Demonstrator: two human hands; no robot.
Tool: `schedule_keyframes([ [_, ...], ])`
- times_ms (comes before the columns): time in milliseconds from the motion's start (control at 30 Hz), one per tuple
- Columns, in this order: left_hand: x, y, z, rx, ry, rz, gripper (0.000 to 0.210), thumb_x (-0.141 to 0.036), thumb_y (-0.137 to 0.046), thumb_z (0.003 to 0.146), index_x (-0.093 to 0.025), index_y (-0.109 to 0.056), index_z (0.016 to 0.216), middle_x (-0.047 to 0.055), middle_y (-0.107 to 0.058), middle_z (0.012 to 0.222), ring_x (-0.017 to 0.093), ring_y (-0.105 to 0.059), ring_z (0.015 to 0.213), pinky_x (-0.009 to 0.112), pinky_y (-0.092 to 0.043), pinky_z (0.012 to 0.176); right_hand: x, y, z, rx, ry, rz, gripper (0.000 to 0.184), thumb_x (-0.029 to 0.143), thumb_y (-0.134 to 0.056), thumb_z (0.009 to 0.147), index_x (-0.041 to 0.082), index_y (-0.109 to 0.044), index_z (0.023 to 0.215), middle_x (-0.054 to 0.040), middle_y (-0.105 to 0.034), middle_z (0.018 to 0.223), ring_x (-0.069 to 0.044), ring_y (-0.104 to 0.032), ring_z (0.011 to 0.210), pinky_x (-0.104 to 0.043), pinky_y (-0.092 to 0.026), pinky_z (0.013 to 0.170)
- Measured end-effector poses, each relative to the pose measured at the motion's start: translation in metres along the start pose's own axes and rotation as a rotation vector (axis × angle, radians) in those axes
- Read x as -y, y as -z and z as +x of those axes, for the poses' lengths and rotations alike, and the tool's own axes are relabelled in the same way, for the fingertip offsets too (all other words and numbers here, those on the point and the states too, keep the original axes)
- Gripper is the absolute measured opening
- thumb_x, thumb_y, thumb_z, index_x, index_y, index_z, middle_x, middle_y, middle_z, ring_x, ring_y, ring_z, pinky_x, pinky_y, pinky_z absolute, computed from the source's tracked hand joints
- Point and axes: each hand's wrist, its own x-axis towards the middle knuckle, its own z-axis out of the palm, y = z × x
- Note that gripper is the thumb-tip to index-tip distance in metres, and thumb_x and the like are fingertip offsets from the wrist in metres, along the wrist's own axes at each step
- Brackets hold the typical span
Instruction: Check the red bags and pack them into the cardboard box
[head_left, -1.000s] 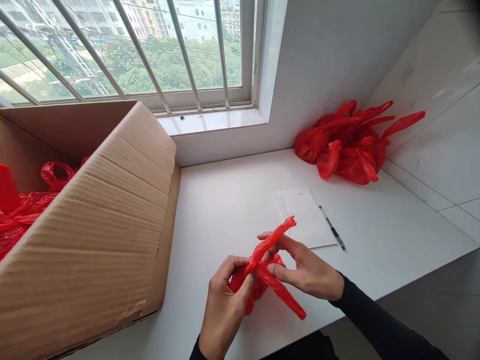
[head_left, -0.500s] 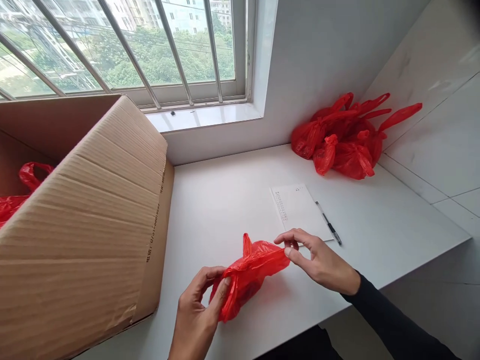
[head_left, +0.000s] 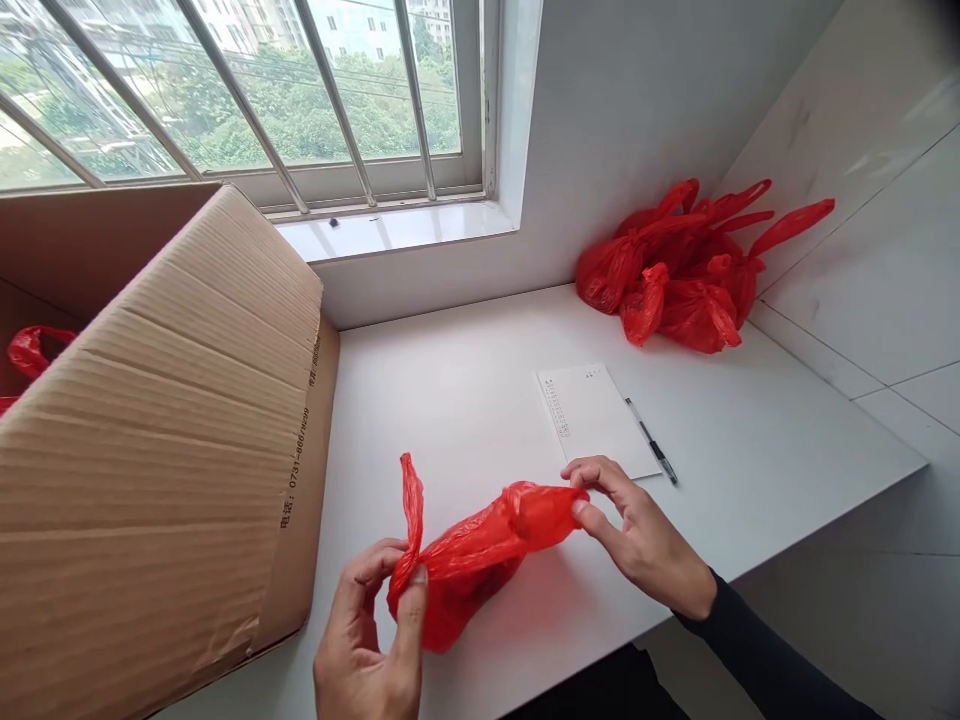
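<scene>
A red plastic bag (head_left: 480, 548) is stretched between my two hands just above the white counter (head_left: 750, 460). My left hand (head_left: 371, 640) pinches one handle end at the lower left, and that handle sticks upward. My right hand (head_left: 637, 535) pinches the bag's other end at the right, close to a sheet of paper (head_left: 592, 415). The bag's body sags below the stretched part.
A large open cardboard box (head_left: 165, 440) fills the left, with red bags (head_left: 30, 350) inside. A pile of tied red bags (head_left: 675, 275) lies in the far right corner. A pen (head_left: 651, 453) lies beside the paper. A barred window (head_left: 247, 100) is behind.
My hands have pulled apart, and the crossed handles have drawn out into a stretched bag. My left hand moved down and left; one handle now points up.
</scene>
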Motion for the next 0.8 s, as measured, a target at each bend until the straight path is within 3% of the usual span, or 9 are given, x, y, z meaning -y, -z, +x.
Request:
schedule_keyframes([
  [67, -0.005, -0.004, -0.002, -0.022, -0.117, 0.141, 0.031, -0.05, -0.069, 0.085, -0.026, -0.06, 0.102, 0.002, -0.061, 0.114, 0.021, -0.06, 0.104, 0.029, -0.047, 0.087, 0.002, -0.002, -0.004, 0.032, 0.006, 0.013, 0.016, 0.041, -0.055, 0.094, 0.028, -0.057, 0.103, -0.0033, -0.061, 0.108, -0.023, -0.055, 0.106, -0.039, -0.045, 0.094],
  [133, -0.014, -0.007, -0.003, -0.069, -0.218, 0.293, 0.029, -0.05, -0.069, 0.084, -0.026, -0.061, 0.097, 0.002, -0.058, 0.107, 0.019, -0.056, 0.095, 0.028, -0.045, 0.078, 0.009, -0.006, -0.006, 0.074, 0.001, -0.001, 0.025, 0.043, -0.062, 0.091, 0.03, -0.057, 0.112, -0.0013, -0.062, 0.099, -0.022, -0.057, 0.097, -0.038, -0.045, 0.091],
  [233, -0.029, -0.008, -0.002, -0.135, -0.276, 0.408, 0.03, -0.054, -0.068, 0.083, -0.026, -0.064, 0.094, 0.002, -0.057, 0.094, 0.018, -0.052, 0.081, 0.028, -0.043, 0.063, 0.022, -0.009, -0.008, 0.109, 0.042, 0.003, 0.02, 0.045, -0.056, 0.096, 0.027, -0.062, 0.105, -0.0003, -0.062, 0.088, -0.019, -0.057, 0.084, -0.035, -0.045, 0.082],
  [300, -0.038, -0.006, -0.002, -0.16, -0.23, 0.362, 0.031, -0.055, -0.068, 0.083, -0.026, -0.065, 0.094, 0.001, -0.061, 0.089, 0.017, -0.056, 0.077, 0.027, -0.045, 0.063, 0.027, -0.007, -0.009, 0.053, 0.064, 0.084, 0.022, 0.043, -0.049, 0.1, 0.025, -0.061, 0.093, 0.0005, -0.06, 0.084, -0.016, -0.055, 0.078, -0.031, -0.044, 0.074],
  [400, -0.051, -0.004, -0.005, -0.205, -0.092, 0.205, 0.035, -0.057, -0.07, 0.08, -0.026, -0.066, 0.096, 0.0, -0.068, 0.085, 0.017, -0.064, 0.075, 0.026, -0.053, 0.071, 0.028, 0.0, -0.012, -0.065, 0.043, 0.2, 0.021, 0.043, -0.048, 0.101, 0.025, -0.057, 0.093, 0.0026, -0.055, 0.081, -0.014, -0.052, 0.073, -0.027, -0.043, 0.066],
  [567, -0.055, -0.007, -0.012, -0.129, -0.007, 0.035, 0.037, -0.057, -0.071, 0.08, -0.025, -0.065, 0.098, 0.001, -0.07, 0.085, 0.018, -0.067, 0.077, 0.025, -0.058, 0.072, 0.027, 0.005, -0.029, -0.161, 0.042, 0.017, 0.016, 0.036, -0.059, 0.095, 0.029, -0.056, 0.109, -0.0004, -0.059, 0.105, -0.019, -0.057, 0.099, -0.032, -0.047, 0.085],
  [633, -0.051, -0.007, -0.012, -0.072, -0.02, -0.007, 0.035, -0.054, -0.068, 0.084, -0.024, -0.064, 0.1, 0.002, -0.071, 0.092, 0.018, -0.068, 0.085, 0.024, -0.058, 0.077, 0.037, -0.001, -0.039, -0.341, 0.187, -0.011, 0.027, 0.025, -0.062, 0.091, 0.028, -0.053, 0.116, -0.0022, -0.057, 0.111, -0.02, -0.055, 0.107, -0.034, -0.047, 0.091],
  [700, -0.047, -0.008, -0.011, -0.043, -0.041, -0.021, 0.035, -0.052, -0.069, 0.084, -0.024, -0.063, 0.103, 0.003, -0.07, 0.097, 0.019, -0.068, 0.09, 0.023, -0.058, 0.078, 0.054, -0.01, -0.045, -0.456, 0.419, 0.049, 0.028, 0.013, -0.058, 0.089, 0.027, -0.054, 0.114, -0.002, -0.057, 0.102, -0.019, -0.057, 0.1, -0.034, -0.049, 0.087],
  [800, -0.042, -0.009, -0.008, 0.031, -0.075, -0.01, 0.039, -0.048, -0.076, 0.08, -0.024, -0.061, 0.106, 0.003, -0.069, 0.102, 0.019, -0.068, 0.092, 0.025, -0.058, 0.078, 0.079, -0.027, -0.038, -0.233, 0.712, -0.038, 0.024, 0.005, -0.056, 0.09, 0.023, -0.058, 0.106, -0.0012, -0.063, 0.093, -0.016, -0.059, 0.09, -0.03, -0.053, 0.083],
])
